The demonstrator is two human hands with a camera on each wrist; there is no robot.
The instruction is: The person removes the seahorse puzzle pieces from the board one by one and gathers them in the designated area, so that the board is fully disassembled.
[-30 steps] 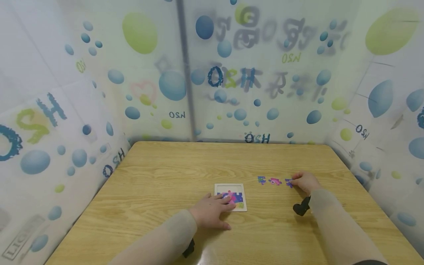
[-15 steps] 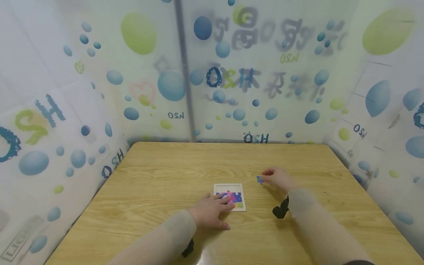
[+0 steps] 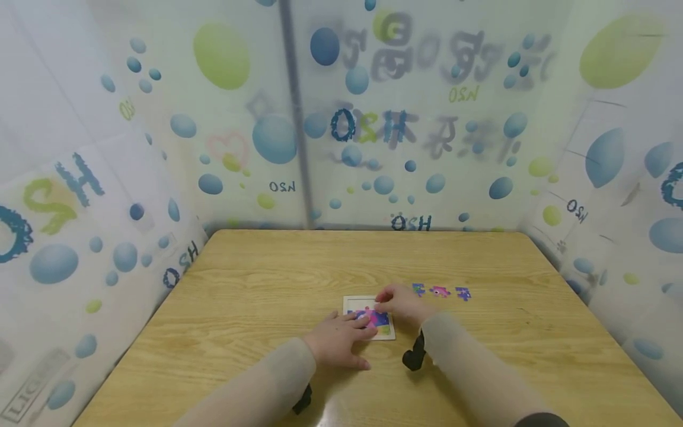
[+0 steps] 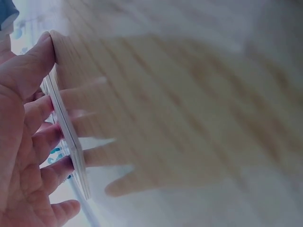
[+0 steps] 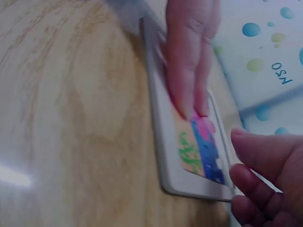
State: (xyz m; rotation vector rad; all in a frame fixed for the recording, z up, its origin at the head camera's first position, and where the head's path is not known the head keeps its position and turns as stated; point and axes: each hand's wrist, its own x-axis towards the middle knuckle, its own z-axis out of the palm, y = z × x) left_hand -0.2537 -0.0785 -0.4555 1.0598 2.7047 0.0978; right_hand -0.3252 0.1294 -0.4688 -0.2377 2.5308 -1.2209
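Note:
A small white-framed jigsaw puzzle point(image 3: 391, 328) lies on the table, its lower part filled with pink, purple and blue pieces. Across its lower left my left hand point(image 3: 337, 341) rests with fingers spread; the left wrist view shows those fingers point(image 4: 47, 135) along the frame's edge. My right hand point(image 3: 402, 303) is at the puzzle's upper right, thumb and fingers bent. In the right wrist view its thumb point(image 5: 262, 150) and fingers are a little apart, nothing visible between them. Three loose jigsaw pieces lie right of the frame: blue-green point(image 3: 418, 289), pink point(image 3: 440, 292) and purple-blue point(image 3: 463, 293).
The wooden table point(image 3: 256, 267) reaches back to a printed curtain point(image 3: 384, 148) with bubbles and letters, which also runs along both sides. A black strap piece point(image 3: 414, 353) hangs under the right wrist, and another point(image 3: 302, 400) under the left.
My right hand has moved left from the purple-blue piece, past the other loose pieces, to the puzzle frame. The three loose pieces keep their places. My left hand stays on the frame.

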